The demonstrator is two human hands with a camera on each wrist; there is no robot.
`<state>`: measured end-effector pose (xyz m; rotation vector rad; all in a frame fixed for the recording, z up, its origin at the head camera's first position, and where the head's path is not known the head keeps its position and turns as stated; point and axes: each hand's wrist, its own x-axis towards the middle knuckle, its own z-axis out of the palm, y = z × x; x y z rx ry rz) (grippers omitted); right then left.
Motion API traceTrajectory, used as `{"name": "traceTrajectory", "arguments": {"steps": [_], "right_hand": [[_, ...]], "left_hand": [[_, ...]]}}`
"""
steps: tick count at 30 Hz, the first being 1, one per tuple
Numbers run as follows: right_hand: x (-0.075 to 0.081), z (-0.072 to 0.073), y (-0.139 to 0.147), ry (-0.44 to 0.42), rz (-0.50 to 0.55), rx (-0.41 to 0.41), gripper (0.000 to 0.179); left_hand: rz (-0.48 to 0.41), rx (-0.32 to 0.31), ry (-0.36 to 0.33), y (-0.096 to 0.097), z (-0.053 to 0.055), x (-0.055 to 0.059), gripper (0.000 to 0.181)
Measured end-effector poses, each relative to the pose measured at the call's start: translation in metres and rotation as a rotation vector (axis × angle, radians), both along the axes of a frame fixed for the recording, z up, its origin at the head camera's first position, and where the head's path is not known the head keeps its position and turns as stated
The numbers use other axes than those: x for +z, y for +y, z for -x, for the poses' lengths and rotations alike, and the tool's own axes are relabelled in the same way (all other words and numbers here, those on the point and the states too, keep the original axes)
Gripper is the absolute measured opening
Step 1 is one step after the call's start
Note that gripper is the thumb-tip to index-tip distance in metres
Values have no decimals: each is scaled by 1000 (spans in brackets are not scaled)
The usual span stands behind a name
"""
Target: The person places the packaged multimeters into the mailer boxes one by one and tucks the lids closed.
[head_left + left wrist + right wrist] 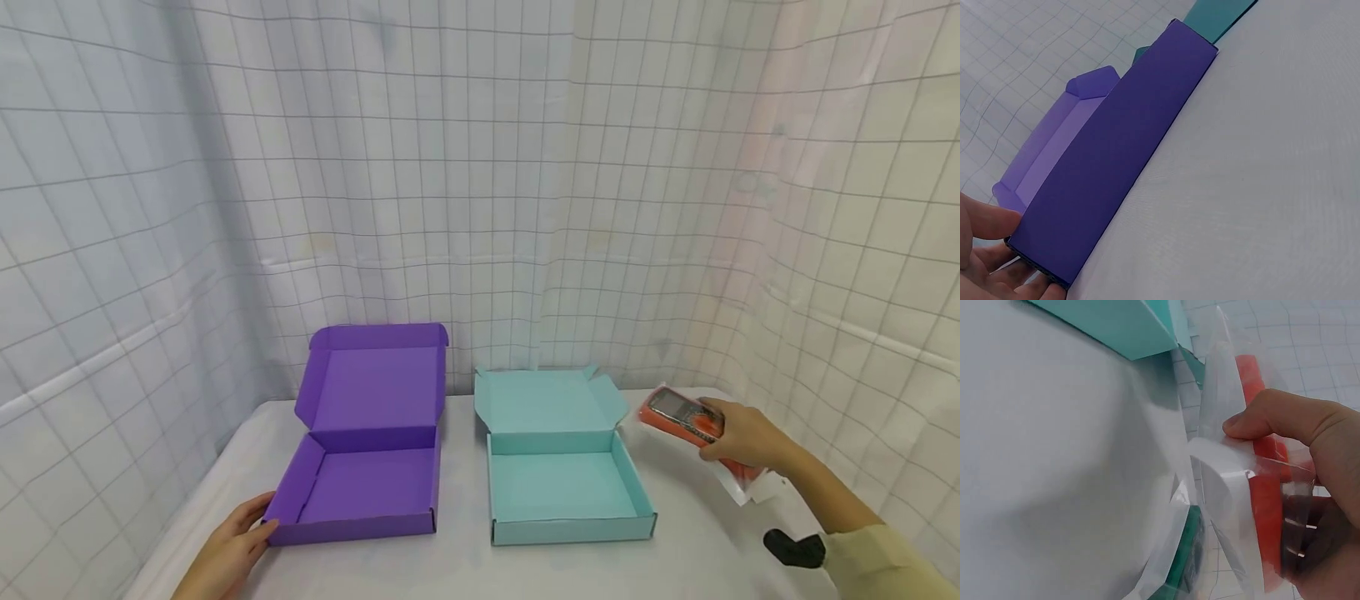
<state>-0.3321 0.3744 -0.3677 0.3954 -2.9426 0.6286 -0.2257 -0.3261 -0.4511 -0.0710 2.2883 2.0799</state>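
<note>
My right hand [750, 435] holds an orange-red multimeter [675, 414] in a clear plastic bag [731, 483], to the right of the teal box. Its screen and dial show in the head view. In the right wrist view, the thumb presses on the bag over the red side of the meter [1266, 519], with the other fingers around the far side. My left hand [234, 542] grips the front left corner of an open purple box [352, 530]. Thumb and fingers lie on either side of that corner in the left wrist view, beside the purple front wall [1110, 156].
An open teal box [573, 531] stands right of the purple one, its lid leaning back. Both boxes have bare floors. Below the multimeter in the right wrist view is a green-edged item [1183, 547] in clear plastic. A white gridded curtain [510, 208] surrounds the white table [465, 575].
</note>
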Motion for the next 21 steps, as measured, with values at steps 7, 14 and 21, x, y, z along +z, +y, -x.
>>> {"name": "traceTrajectory", "arguments": {"steps": [7, 14, 21], "right_hand": [[16, 10, -23, -3, -21, 15, 91], [27, 21, -49, 31, -3, 70, 87], [33, 33, -80, 28, 1, 140, 86]], "left_hand": [[-16, -10, -25, -3, -3, 2, 66], [-6, -26, 0, -4, -3, 3, 65], [17, -38, 14, -4, -3, 4, 64]]}}
